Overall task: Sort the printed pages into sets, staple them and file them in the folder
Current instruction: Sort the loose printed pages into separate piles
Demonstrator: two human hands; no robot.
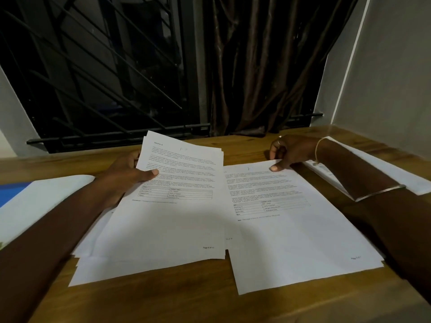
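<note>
- The person's left hand (127, 170) held the left stack of white printed paper pages (177, 206). The thumb lay on top near the stack's left edge. The other fingers were hidden under it, so the hand pinched the stack.
- The far end of the left stack was lifted a little off the brown wooden table (163, 304). The near end lay on some loose white sheets (98, 269), on the near side of the left fingers.
- The right hand (288, 151) pinched the far edge of the right pile of white printed paper pages (291, 229). Its thumb pressed down on the top sheet. The other fingers were curled just behind that edge.
- The right pile lay flat on the table, on the near side of the right fingers. Its left side ran just beside the left stack.
- Each top page had a small pen mark near its far end. Sorting into sets looked started but not finished.
- No staple showed on any page, and no stapler was in view. Stapling looked like a job yet to do.
- A flat blue thing (11, 194), maybe the folder, peeped out under a big white sheet (46, 197). It lay well to the left of the left fingers. Nothing looked filed yet.
- More white papers (373, 169) lay just past the right wrist.
</note>
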